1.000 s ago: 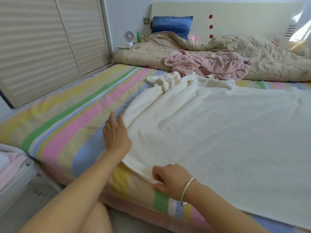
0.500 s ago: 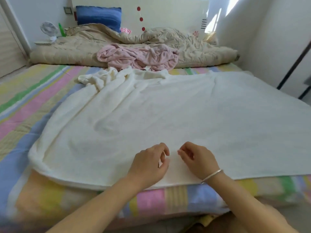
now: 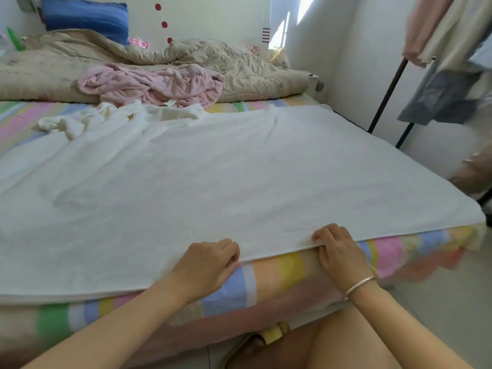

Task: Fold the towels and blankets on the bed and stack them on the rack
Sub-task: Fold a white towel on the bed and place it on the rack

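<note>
A white towel (image 3: 213, 177) lies spread over the near half of the bed (image 3: 279, 270), its hem along the near edge. The left hand (image 3: 210, 262) and right hand (image 3: 338, 251) each pinch that hem, fingers curled over it. A crumpled pink blanket (image 3: 154, 83) and a beige quilt (image 3: 239, 62) lie towards the head edge. Hanging clothes (image 3: 447, 49) crowd the space past the right edge.

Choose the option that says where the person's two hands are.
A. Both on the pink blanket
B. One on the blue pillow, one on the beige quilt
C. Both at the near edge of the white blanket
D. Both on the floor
C: the left hand and the right hand both pinch the near edge of the white blanket.
</note>
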Demonstrator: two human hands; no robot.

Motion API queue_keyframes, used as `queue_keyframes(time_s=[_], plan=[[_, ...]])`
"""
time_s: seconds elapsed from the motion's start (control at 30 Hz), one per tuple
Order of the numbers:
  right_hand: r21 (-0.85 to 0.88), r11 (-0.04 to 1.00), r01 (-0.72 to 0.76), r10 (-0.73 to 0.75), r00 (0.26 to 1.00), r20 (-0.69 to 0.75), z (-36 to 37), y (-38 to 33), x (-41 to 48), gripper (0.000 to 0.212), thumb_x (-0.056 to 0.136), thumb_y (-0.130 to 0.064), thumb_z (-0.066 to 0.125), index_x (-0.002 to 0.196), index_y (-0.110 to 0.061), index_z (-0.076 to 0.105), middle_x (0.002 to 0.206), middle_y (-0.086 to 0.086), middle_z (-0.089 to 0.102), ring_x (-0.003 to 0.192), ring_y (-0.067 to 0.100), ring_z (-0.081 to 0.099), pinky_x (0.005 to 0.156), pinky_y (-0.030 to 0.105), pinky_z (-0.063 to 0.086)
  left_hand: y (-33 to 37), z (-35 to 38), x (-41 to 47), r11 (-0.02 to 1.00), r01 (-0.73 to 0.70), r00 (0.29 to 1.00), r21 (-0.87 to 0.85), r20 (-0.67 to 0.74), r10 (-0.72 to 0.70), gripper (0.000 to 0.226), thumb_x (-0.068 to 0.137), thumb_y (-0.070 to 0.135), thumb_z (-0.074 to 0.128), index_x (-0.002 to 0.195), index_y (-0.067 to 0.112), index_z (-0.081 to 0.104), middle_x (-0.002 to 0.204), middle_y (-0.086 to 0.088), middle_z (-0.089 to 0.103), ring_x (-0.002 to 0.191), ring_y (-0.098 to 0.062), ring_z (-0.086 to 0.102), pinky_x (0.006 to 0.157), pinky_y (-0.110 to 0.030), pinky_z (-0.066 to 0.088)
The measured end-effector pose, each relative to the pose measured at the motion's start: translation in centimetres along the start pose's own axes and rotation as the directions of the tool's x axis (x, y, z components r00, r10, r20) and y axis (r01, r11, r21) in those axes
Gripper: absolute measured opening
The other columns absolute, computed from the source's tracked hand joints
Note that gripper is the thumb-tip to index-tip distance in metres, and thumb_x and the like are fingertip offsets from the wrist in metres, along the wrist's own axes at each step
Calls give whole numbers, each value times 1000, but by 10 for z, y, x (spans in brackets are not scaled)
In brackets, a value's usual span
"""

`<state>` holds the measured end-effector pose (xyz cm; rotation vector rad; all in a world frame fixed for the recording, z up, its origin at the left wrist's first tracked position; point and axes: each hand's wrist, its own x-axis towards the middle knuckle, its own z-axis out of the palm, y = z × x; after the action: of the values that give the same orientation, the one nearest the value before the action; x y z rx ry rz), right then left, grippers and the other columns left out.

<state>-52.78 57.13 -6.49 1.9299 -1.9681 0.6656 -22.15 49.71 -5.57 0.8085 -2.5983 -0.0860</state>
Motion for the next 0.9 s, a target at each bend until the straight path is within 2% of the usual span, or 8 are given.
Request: queue_keyframes(time_s=[0.1, 0.37, 0.5, 0.6, 0.7, 0.8, 0.87, 0.9], plan=[[3, 998, 55, -55, 998, -20, -3, 4, -1, 22, 84, -22, 44, 78, -15, 63, 77, 0, 57, 72, 26, 57, 45, 32, 45, 5, -9, 0, 993, 78, 993, -88, 100, -69, 12, 94, 33, 49, 85, 25, 47, 73, 12, 50, 60, -17, 51, 55, -33, 42], [118, 989, 92, -91, 996, -14, -22, 20, -39, 18, 89, -24, 44, 82, -19, 60, 80, -6, 54, 75, 14, 51, 48, 28, 42, 36, -12, -11, 994, -8, 969, -107, 245, 34, 22, 95, 44, 29, 90, 27, 42, 79, 15, 43, 65, -11, 45, 61, -26, 38], [52, 996, 67, -72, 993, 90, -20, 15, -41, 5, 79, -20, 62, 78, -24, 60, 75, -10, 54, 73, 16, 55, 49, 26, 39, 33, 0, -15, 981, 127, 963, -148, 257, -86, 12, 97, 38, 48, 88, 29, 48, 75, 17, 47, 67, -6, 47, 64, -25, 40], [1, 1000, -8, 7, 985, 172, -25, 5, -25, 11, 74, -33, 62, 66, -29, 55, 63, -11, 51, 64, 13, 54, 45, 23, 30, 31, -7, -13, 905, 290, 948, -312, 223, -227, 17, 97, 43, 51, 84, 32, 56, 69, 16, 56, 63, -3, 52, 61, -17, 41], [8, 992, -129, 126, 980, 155, -29, -19, 2, 26, 82, -34, 63, 60, -25, 52, 58, -8, 48, 56, 15, 49, 45, 23, 24, 19, -22, -13, 823, 402, 913, -402, 113, -391, 14, 95, 36, 55, 84, 32, 61, 72, 16, 64, 59, -6, 57, 62, -26, 49], [139, 990, -25, 4, 989, 145, -17, -67, 29, 11, 85, -35, 59, 81, -27, 65, 81, -12, 60, 79, 16, 58, 55, 24, 39, -10, -40, -25, 780, 526, 820, -339, -40, -571, 14, 93, 29, 56, 80, 32, 59, 75, 20, 65, 56, -4, 60, 65, -31, 52], [211, 977, 36, -88, 966, 242, 1, -107, 47, 45, 86, -51, 39, 112, -27, 66, 118, -5, 63, 113, 22, 55, 85, 34, 48, -36, -56, -39, 719, 619, 722, -317, -132, -680, 16, 93, 26, 57, 79, 33, 59, 75, 20, 65, 54, -2, 60, 66, -32, 53], [219, 974, 56, -123, 944, 305, 10, -125, 55, 66, 82, -60, 25, 128, -27, 58, 137, -2, 53, 130, 24, 43, 102, 37, 41, -51, -63, -47, 681, 659, 667, -319, -169, -725, 18, 93, 24, 57, 78, 34, 59, 76, 20, 66, 55, -2, 61, 66, -33, 54]])
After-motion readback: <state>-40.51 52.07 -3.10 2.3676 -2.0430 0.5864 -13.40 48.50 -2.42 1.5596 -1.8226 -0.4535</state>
